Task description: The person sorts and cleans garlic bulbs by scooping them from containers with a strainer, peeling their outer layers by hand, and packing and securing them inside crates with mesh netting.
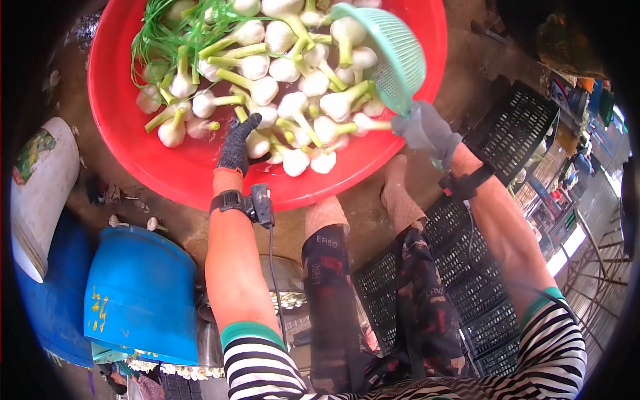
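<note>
My left hand (235,147), in a dark knit glove, reaches into the near side of a red basin (157,170). Its fingers curl round a garlic bulb (257,144) with part of its stem. In a grey glove, my right hand (427,132) grips the handle of a green plastic strainer (405,63) at the basin's right rim. The strainer is tilted on its side, its mesh bowl over the garlic. Many white garlic bulbs (293,105) with cut green stems fill the basin. Green plastic netting (160,40) lies among them at the upper left.
Blue barrels (140,293) and a white container (50,180) stand at the left. Black plastic crates (513,130) are at the right, with more crates (467,287) behind my legs. A cable (277,287) runs from my left wrist. Loose garlic bulbs (153,223) lie near the blue barrel.
</note>
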### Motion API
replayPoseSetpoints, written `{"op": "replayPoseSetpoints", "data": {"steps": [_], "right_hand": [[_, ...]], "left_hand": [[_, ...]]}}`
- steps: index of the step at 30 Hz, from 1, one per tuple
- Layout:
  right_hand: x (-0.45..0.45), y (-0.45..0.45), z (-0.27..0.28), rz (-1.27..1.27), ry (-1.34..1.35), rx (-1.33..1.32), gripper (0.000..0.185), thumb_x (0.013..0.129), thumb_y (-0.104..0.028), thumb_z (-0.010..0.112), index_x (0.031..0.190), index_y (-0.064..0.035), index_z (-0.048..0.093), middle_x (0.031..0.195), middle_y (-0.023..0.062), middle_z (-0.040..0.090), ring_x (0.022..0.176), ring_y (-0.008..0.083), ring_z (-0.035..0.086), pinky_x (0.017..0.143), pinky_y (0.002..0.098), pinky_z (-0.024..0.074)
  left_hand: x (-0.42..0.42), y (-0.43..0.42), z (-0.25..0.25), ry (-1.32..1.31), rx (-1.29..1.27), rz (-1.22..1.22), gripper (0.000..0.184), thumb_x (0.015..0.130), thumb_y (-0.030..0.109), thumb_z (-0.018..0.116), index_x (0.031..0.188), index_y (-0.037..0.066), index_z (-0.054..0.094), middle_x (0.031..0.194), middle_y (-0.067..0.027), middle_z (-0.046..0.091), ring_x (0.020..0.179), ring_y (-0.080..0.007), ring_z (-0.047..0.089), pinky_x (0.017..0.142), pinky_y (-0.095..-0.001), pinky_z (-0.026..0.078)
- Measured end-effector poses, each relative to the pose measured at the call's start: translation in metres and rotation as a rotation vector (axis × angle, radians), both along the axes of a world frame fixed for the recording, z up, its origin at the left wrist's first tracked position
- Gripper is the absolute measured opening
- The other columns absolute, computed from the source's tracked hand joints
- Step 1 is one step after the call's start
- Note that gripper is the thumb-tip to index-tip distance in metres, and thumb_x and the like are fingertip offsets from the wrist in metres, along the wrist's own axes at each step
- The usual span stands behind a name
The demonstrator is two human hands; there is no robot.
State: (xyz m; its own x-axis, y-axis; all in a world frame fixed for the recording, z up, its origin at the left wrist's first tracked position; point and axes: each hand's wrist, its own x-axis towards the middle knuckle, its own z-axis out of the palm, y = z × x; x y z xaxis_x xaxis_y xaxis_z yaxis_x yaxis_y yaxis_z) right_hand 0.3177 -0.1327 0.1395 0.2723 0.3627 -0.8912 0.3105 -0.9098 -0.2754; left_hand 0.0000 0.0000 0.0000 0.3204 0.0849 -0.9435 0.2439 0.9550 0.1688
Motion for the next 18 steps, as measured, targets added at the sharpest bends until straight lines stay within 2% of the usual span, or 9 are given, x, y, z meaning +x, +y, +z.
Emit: {"op": "replayPoseSetpoints", "data": {"steps": [2, 4, 6, 7, 8, 11, 15, 16, 18], "right_hand": [[-0.008, 0.006, -0.003, 0.301, -0.145, -0.035, 0.017, 0.078, -0.017, 0.056, 0.078, -0.0008, 0.062, 0.063, 0.0022, 0.056, 0.06, 0.0095, 0.05, 0.054, 0.0288, 0.041], [0.01, -0.013, -0.002, 0.388, 0.032, 0.102, 0.012, 0.076, -0.011, 0.054, 0.075, -0.0012, 0.061, 0.064, 0.0092, 0.059, 0.055, 0.0144, 0.052, 0.052, 0.031, 0.0427], [0.026, -0.011, -0.01, 0.345, 0.172, 0.184, 0.01, 0.074, -0.007, 0.052, 0.072, -0.001, 0.061, 0.063, 0.0126, 0.059, 0.053, 0.0164, 0.053, 0.051, 0.0312, 0.0432], [0.036, -0.007, -0.004, 0.253, 0.234, 0.137, 0.01, 0.074, -0.006, 0.052, 0.071, -0.0006, 0.06, 0.061, 0.0125, 0.059, 0.053, 0.0158, 0.053, 0.051, 0.0303, 0.0427], [0.041, -0.006, -0.002, 0.157, 0.3, 0.094, 0.01, 0.073, -0.005, 0.052, 0.07, -0.0002, 0.06, 0.059, 0.0124, 0.058, 0.053, 0.0153, 0.052, 0.05, 0.0294, 0.0423], [0.045, -0.012, -0.017, 0.292, 0.314, 0.21, 0.012, 0.074, -0.007, 0.055, 0.067, 0.0016, 0.059, 0.054, 0.0076, 0.053, 0.053, 0.0113, 0.049, 0.05, 0.0302, 0.0406], [0.021, -0.011, -0.012, 0.017, 0.291, 0.102, 0.015, 0.075, -0.011, 0.057, 0.073, 0.0044, 0.059, 0.056, 0.0076, 0.053, 0.055, 0.01, 0.047, 0.05, 0.0313, 0.0398], [0.019, -0.012, -0.009, 0.012, 0.285, 0.071, 0.017, 0.077, -0.012, 0.056, 0.074, 0.0044, 0.058, 0.058, 0.01, 0.056, 0.055, 0.0113, 0.049, 0.05, 0.0322, 0.0408], [0.018, -0.019, -0.001, 0.049, 0.275, 0.178, 0.018, 0.077, -0.014, 0.056, 0.072, 0.0036, 0.058, 0.059, 0.0059, 0.055, 0.057, 0.0082, 0.049, 0.051, 0.0288, 0.0414]], "left_hand": [[0.017, 0.005, 0.017, 0.019, -0.051, 0.036, 0.062, 0.076, 0.057, 0.059, 0.125, 0.022, 0.045, 0.117, -0.004, 0.053, 0.099, -0.025, 0.055, 0.072, -0.0524, 0.049], [0.036, -0.008, 0.011, -0.018, -0.151, 0.069, 0.063, 0.076, 0.059, 0.057, 0.126, 0.022, 0.045, 0.119, -0.0042, 0.053, 0.101, -0.0259, 0.055, 0.074, -0.0549, 0.047], [0.059, 0.004, 0.005, -0.078, -0.176, 0.065, 0.067, 0.076, 0.063, 0.055, 0.129, 0.022, 0.043, 0.122, -0.0046, 0.051, 0.102, -0.0275, 0.054, 0.077, -0.0602, 0.043], [0.08, 0.006, 0.022, -0.05, -0.107, 0.033, 0.067, 0.077, 0.063, 0.054, 0.129, 0.023, 0.043, 0.122, -0.0051, 0.051, 0.102, -0.0288, 0.054, 0.077, -0.0614, 0.042], [0.085, 0.005, 0.023, -0.062, -0.123, 0.046, 0.065, 0.077, 0.061, 0.054, 0.128, 0.022, 0.044, 0.122, -0.0058, 0.051, 0.102, -0.0286, 0.054, 0.078, -0.0601, 0.043], [0.111, 0.011, 0.016, -0.122, -0.138, 0.087, 0.061, 0.079, 0.057, 0.056, 0.127, 0.021, 0.045, 0.12, -0.0078, 0.052, 0.102, -0.0279, 0.054, 0.079, -0.0562, 0.045], [0.135, 0.012, 0.013, -0.372, -0.055, 0.2, 0.054, 0.081, 0.048, 0.06, 0.124, 0.018, 0.048, 0.114, -0.009, 0.054, 0.098, -0.0245, 0.056, 0.079, -0.0446, 0.049], [0.139, 0.013, 0.025, -0.279, -0.129, 0.17, 0.05, 0.081, 0.042, 0.062, 0.122, 0.015, 0.05, 0.111, -0.0085, 0.056, 0.094, -0.0215, 0.057, 0.076, -0.0363, 0.052], [0.145, 0.016, 0.037, -0.215, -0.103, 0.074, 0.049, 0.081, 0.042, 0.062, 0.12, 0.015, 0.051, 0.109, -0.0083, 0.056, 0.093, -0.0213, 0.057, 0.075, -0.0365, 0.052]]}}
